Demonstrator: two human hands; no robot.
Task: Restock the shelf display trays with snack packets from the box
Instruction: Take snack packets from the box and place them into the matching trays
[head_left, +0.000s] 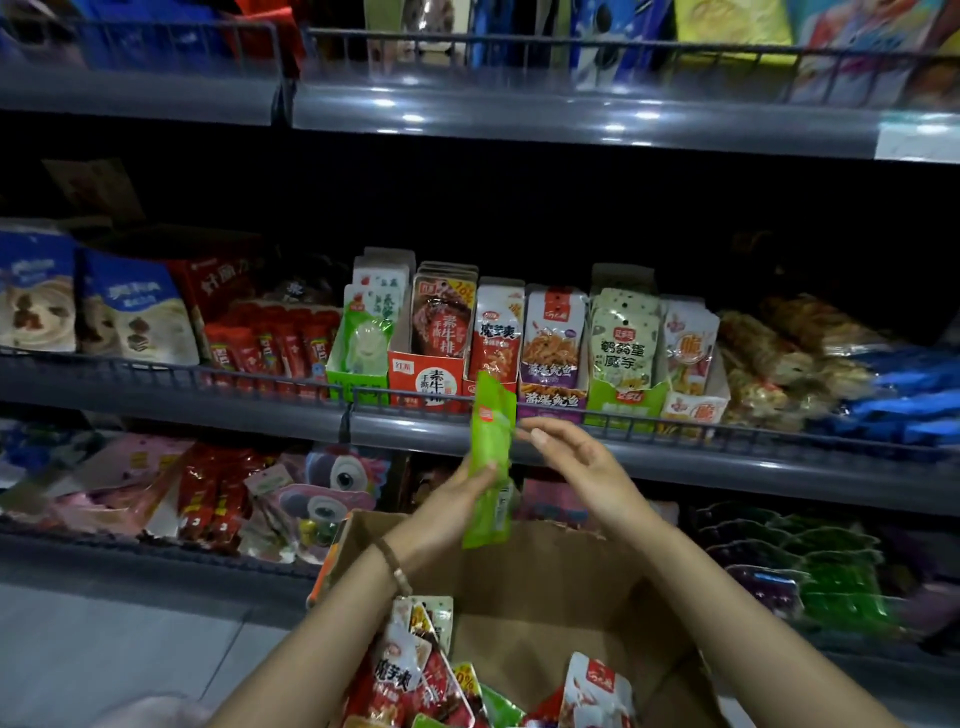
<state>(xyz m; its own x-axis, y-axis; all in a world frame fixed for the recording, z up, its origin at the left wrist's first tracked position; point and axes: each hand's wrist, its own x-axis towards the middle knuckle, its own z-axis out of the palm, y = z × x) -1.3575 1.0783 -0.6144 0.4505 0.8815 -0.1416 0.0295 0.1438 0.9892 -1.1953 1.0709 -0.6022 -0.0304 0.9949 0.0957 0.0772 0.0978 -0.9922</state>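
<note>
Shop aisle, grey tiled floor (104, 649) to the left of an open cardboard box (545, 587). Box lowest in view, nearest the camera. Loose snack packets (410, 670) heaped in its near-left corner, red, white and green wrappers mixed. Both forearms reach over the box. Left hand (457, 499), beaded bracelet (395, 564) on its wrist, sits above the box's far rim: fingers and thumb curled round the lower half of a green packet (491, 441), held roughly upright. Possibly more than one packet in the bunch; too blurred to count. Right hand (576, 462) just right of the packet, above the box's far side: fingers extended and loosely together, tips at the packet's upper edge; contact not resolvable. Beyond the box, a low shelf (156, 551) with pink and red goods to the box's left, green and purple packs to its right. Above and behind the box, middle shelf (675, 457) with a wire front rail; row of display trays (426, 379) standing side by side, each filled with upright packets. Green-fronted tray (358, 374) at the row's left end. Farthest up from the box, top shelf (519, 111), goods blurred.
</note>
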